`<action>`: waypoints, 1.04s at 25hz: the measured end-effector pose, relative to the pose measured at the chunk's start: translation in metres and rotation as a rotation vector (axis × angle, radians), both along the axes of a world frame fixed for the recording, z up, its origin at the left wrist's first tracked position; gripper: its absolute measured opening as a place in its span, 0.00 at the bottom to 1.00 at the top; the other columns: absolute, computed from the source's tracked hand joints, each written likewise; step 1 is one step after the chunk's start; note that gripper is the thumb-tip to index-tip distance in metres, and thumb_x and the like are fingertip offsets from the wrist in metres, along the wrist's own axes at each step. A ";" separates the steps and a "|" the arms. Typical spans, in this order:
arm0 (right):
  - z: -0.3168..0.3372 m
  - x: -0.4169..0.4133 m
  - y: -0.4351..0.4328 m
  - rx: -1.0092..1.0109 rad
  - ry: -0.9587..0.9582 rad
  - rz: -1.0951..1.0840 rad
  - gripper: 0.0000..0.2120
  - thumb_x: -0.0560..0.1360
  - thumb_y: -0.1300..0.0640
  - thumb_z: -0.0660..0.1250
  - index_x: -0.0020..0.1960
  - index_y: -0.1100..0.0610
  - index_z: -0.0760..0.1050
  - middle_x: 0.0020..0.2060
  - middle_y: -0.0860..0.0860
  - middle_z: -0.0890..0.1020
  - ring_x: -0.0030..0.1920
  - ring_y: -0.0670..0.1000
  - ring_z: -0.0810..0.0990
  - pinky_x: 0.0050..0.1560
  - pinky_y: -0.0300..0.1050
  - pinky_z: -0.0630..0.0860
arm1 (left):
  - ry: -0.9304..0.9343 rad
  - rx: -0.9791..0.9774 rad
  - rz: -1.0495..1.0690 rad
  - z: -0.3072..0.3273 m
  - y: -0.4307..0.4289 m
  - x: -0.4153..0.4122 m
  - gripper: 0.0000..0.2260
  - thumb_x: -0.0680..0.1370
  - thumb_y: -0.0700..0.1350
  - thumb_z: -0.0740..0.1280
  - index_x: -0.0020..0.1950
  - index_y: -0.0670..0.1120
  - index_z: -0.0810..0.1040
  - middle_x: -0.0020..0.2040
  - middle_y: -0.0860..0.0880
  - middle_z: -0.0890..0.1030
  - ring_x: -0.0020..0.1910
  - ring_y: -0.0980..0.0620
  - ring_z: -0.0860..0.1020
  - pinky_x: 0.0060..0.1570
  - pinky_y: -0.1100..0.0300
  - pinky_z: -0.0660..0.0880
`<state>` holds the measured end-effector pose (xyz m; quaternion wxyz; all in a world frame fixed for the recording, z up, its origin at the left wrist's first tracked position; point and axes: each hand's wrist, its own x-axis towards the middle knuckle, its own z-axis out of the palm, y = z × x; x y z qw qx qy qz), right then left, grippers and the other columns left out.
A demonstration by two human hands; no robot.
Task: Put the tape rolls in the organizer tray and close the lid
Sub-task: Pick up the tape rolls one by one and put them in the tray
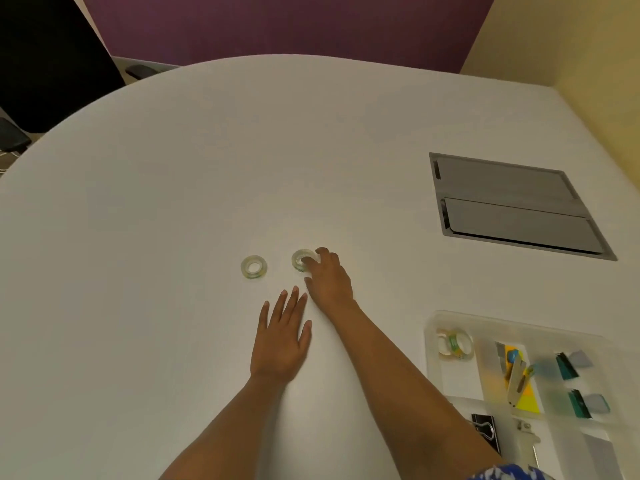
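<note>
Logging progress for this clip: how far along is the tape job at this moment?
Done: tape already sits in the organizer tray's top-left compartment. In hand: the right hand's fingers are on one tape roll, not yet lifted. Left: the other tape roll lies untouched; the left hand rests flat. No lid is closed over the tray.

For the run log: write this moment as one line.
right hand: fingers on right tape roll | left hand: flat on table | left tape roll: untouched | organizer tray: open

At frame centre, two clear glossy plastic tape rolls (254,267) lie on the smooth matt white table (173,202). Lower right, the organizer tray (450,382) looks frosted translucent plastic; the upper-right hatch (512,202) brushed grey metal.
</note>
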<state>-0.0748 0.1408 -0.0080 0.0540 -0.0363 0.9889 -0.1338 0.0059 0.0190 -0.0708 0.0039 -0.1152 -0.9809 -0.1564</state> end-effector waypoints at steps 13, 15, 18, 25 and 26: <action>0.008 0.035 0.018 -0.202 0.026 -0.117 0.19 0.77 0.55 0.65 0.65 0.63 0.70 0.65 0.57 0.72 0.64 0.55 0.71 0.60 0.45 0.73 | -0.009 0.011 -0.018 0.002 0.001 0.002 0.25 0.82 0.54 0.47 0.75 0.53 0.39 0.76 0.58 0.40 0.75 0.58 0.37 0.74 0.56 0.33; 0.014 0.046 0.026 -0.249 0.055 -0.147 0.19 0.75 0.55 0.68 0.62 0.62 0.71 0.64 0.56 0.72 0.63 0.55 0.71 0.59 0.44 0.74 | -0.023 0.004 -0.022 0.002 0.000 0.002 0.25 0.82 0.54 0.46 0.75 0.53 0.38 0.77 0.57 0.41 0.75 0.58 0.37 0.75 0.54 0.35; 0.023 0.063 0.038 -0.366 0.122 -0.210 0.20 0.72 0.59 0.71 0.61 0.59 0.71 0.60 0.54 0.74 0.60 0.54 0.73 0.51 0.40 0.72 | -0.040 -0.015 -0.027 0.004 -0.001 0.003 0.24 0.82 0.54 0.45 0.77 0.52 0.41 0.78 0.56 0.43 0.77 0.57 0.40 0.76 0.53 0.38; 0.036 0.105 0.071 -0.384 0.233 -0.391 0.27 0.72 0.60 0.70 0.70 0.58 0.68 0.64 0.56 0.71 0.65 0.55 0.70 0.52 0.38 0.70 | -0.090 -0.027 -0.011 0.008 -0.004 0.021 0.24 0.83 0.53 0.44 0.77 0.52 0.42 0.79 0.54 0.43 0.78 0.54 0.41 0.76 0.53 0.38; 0.038 0.111 0.078 -0.382 0.253 -0.418 0.27 0.72 0.61 0.70 0.69 0.58 0.69 0.64 0.56 0.71 0.64 0.56 0.70 0.52 0.37 0.68 | -0.097 -0.027 -0.009 0.009 -0.004 0.024 0.24 0.83 0.53 0.44 0.77 0.52 0.41 0.79 0.54 0.42 0.78 0.54 0.41 0.76 0.53 0.38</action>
